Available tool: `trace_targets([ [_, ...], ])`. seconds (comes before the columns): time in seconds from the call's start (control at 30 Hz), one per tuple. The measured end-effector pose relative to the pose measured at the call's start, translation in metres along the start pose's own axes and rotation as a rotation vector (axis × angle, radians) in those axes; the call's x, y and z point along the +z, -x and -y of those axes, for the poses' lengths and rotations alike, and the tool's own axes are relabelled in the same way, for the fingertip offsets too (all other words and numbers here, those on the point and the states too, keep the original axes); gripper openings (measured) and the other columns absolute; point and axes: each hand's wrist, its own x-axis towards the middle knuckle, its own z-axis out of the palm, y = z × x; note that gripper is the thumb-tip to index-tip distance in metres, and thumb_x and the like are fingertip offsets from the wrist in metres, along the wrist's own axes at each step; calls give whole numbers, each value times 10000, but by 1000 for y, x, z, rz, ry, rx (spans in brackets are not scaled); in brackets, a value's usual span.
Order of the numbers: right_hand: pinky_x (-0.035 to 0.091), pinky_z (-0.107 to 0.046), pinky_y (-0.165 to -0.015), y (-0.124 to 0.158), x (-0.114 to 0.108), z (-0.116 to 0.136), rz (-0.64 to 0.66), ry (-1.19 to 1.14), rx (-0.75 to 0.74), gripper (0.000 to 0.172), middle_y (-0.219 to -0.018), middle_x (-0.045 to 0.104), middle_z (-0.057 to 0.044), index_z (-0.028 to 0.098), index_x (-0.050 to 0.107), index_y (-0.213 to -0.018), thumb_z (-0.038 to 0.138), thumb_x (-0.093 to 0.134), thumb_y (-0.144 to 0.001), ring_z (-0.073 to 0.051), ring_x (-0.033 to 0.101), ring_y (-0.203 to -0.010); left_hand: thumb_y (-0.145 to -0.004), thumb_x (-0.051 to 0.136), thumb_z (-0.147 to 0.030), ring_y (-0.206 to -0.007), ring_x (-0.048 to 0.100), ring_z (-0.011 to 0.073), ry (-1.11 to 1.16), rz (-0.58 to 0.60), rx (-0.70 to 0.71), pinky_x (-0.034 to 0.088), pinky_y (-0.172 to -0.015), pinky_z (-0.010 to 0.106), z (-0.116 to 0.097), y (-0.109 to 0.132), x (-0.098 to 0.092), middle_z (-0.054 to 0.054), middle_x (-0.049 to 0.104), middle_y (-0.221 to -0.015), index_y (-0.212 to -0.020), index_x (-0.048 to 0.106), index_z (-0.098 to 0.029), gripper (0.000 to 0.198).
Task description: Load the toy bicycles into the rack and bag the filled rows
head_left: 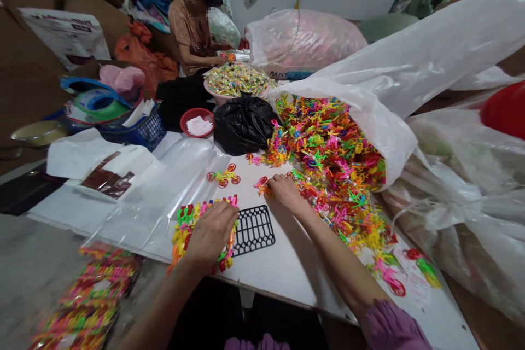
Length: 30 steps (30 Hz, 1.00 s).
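Note:
My left hand [210,232] rests, fingers curled, on a black plastic grid tray [254,228] whose left part is filled with small colourful plastic toys [185,224]. My right hand [284,190] reaches to the edge of a big heap of colourful plastic toys [332,164] spilling from a clear plastic bag [394,82]. Its fingers pinch a small orange and pink piece [261,187]. A loose toy with red wheels [223,176] lies on the white table [295,268] just beyond the tray.
A black bag [243,123], a red bowl [197,121] and a blue basket [141,132] stand behind. Packed toy sheets [98,295] lie at the lower left. A flat clear bag [164,191] lies left of the tray. Another person [192,22] works at a bowl of toys [235,81] farther back.

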Motion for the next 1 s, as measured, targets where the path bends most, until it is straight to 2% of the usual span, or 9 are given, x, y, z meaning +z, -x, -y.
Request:
trace_targets([
  [0.1,335,-316,-806,3,-3,-1,9,-14,48,219,-997,583,-107,138,600,-978,137,403,-882,-218,500,-928,-890,433,-241,-864,574,177,11,-17,-13,456,-814,332,-2,-1,-6,53,621,-869,-889,616,-169,196],
  [0.17,328,-320,-794,6,-15,4,-59,-33,40,195,-997,591,-101,148,603,-948,167,418,-890,-218,497,-920,-869,472,-300,-968,561,211,26,-102,-67,436,-870,375,-6,-8,-17,78,617,-991,-969,614,-170,217],
  [0.27,316,-324,-764,15,-44,19,-222,-43,-44,164,-963,607,-85,171,593,-949,193,437,-898,-214,489,-905,-800,554,-400,-1014,555,232,194,-223,-324,436,-885,399,-12,-32,-36,94,596,-1092,-1107,565,-168,385],
  [0.33,309,-323,-746,26,-62,29,-305,-47,-121,155,-922,621,-74,179,590,-949,183,444,-899,-209,490,-877,-759,584,-425,-917,596,206,455,-143,-519,476,-811,363,-16,-52,-43,87,629,-1016,-1122,552,-149,457],
  [0.4,311,-318,-732,40,-72,37,-349,-91,-162,144,-877,631,-65,177,599,-931,179,460,-894,-201,498,-840,-743,586,-425,-829,617,183,717,30,-603,492,-742,324,-20,-66,-43,74,658,-921,-1058,581,-131,430],
  [0.53,341,-278,-714,64,-73,40,-341,-410,-139,125,-835,631,-49,175,623,-901,257,536,-865,-168,522,-804,-722,593,-384,-788,616,162,812,176,-521,481,-712,282,-28,-72,-37,51,674,-872,-889,637,-146,293],
  [0.67,351,-225,-640,74,-76,36,-164,-756,-91,126,-804,615,0,196,645,-897,277,601,-811,-113,522,-700,-706,561,-278,-764,610,161,639,203,-417,476,-692,283,-39,-68,-43,36,676,-857,-852,657,-165,208],
  [0.8,322,-203,-559,79,-85,35,23,-950,-84,125,-701,559,31,179,642,-856,274,608,-783,-88,467,-605,-708,571,-286,-808,608,166,643,274,-337,485,-724,301,-44,-64,-60,39,669,-925,-962,647,-182,285],
  [1.0,286,-203,-530,89,-76,47,-126,-1006,76,150,-651,473,36,163,557,-731,304,589,-774,-87,417,-590,-655,675,-447,-972,587,218,729,206,-462,485,-844,376,-31,-48,-74,100,609,-1129,-1203,526,-176,629],
])
